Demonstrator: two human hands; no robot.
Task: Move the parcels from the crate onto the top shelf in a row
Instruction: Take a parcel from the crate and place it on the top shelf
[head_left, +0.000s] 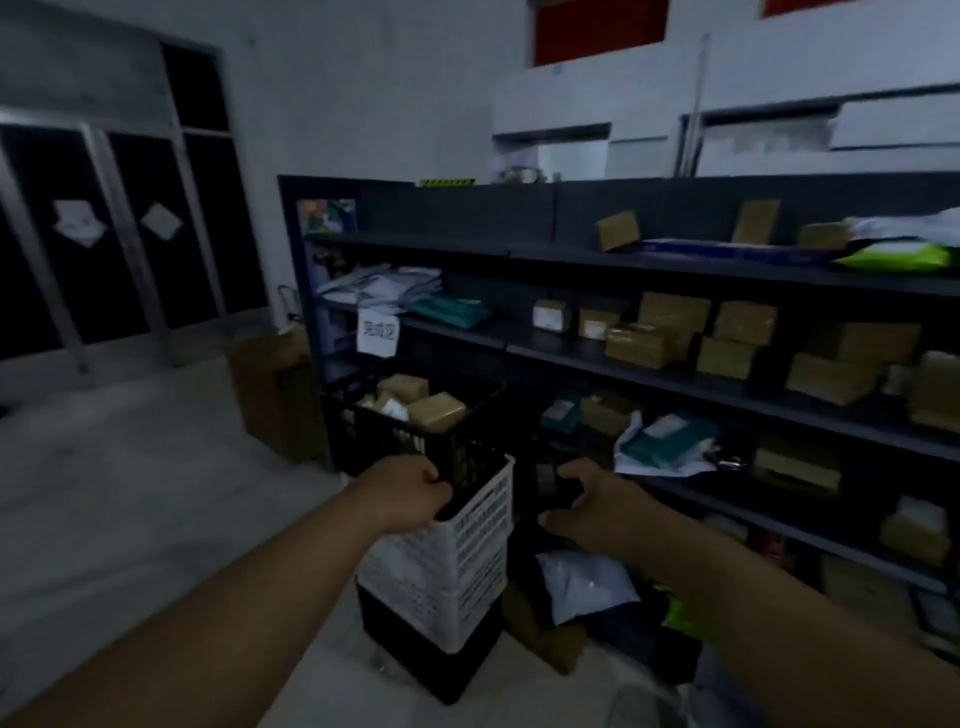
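A black crate sits on a stack of white and black crates in front of the dark shelf unit. Several brown parcels lie inside it. My left hand grips the near rim of the black crate. My right hand hovers to the crate's right with fingers spread, holding nothing. The top shelf is bare on its left half; toward the right it carries brown boxes and a green and white bag.
Lower shelves hold many brown boxes, teal bags and white mailers. A paper sign hangs from the second shelf. A white bag and other packages lie on the floor right of the stack. Bare concrete floor lies to the left.
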